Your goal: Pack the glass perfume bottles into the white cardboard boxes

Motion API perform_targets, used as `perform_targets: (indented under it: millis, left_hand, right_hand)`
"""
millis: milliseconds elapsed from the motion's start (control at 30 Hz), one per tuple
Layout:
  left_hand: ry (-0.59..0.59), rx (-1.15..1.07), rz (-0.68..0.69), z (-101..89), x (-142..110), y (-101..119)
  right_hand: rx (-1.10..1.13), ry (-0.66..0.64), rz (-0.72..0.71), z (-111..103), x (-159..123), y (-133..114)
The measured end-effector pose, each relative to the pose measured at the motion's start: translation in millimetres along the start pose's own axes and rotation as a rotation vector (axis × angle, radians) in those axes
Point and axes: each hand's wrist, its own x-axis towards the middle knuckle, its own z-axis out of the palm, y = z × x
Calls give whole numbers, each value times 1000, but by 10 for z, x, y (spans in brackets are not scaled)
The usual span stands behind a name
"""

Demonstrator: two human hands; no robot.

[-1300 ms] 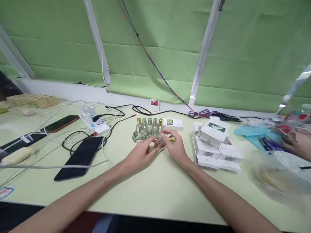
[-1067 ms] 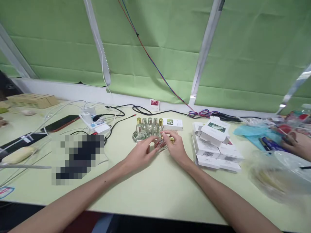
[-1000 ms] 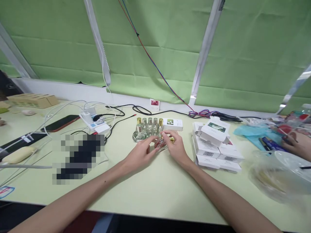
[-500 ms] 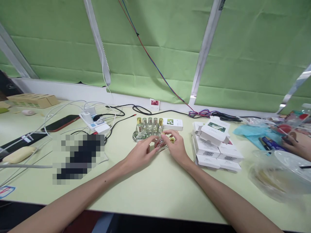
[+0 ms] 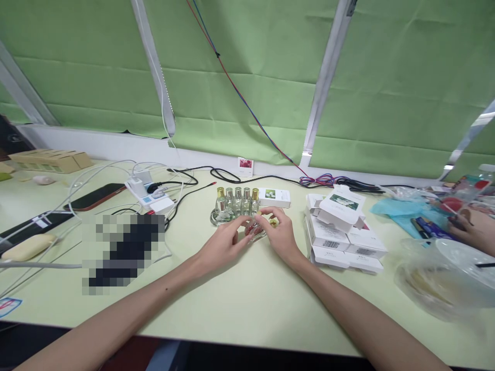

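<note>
Hands (image 5: pixel 222 245) over pale table (image 5: pixel 247 304), green blinds (image 5: pixel 247 98)

Bare hands (image 5: pixel 221 241), slender bare forearms (image 5: pixel 135 307), one tiny mole (image 5: pixel 166 289) on the left.

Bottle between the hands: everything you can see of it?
The bottle is clear, glass-like, with pinkish-red showing. The left hand and right hand hold it between them, partly hiding it; its full shape and whether it touches the table cannot be made out. It is nearer the camera than the small bottles.
</note>
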Motion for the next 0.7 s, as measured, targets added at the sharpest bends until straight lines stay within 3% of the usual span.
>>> perform_targets:
  millis: [700]
  left_hand:
    - [-8,1,-20,-3,-12,9]
  right_hand:
    - [-18,1,4,-1,-8,-14]
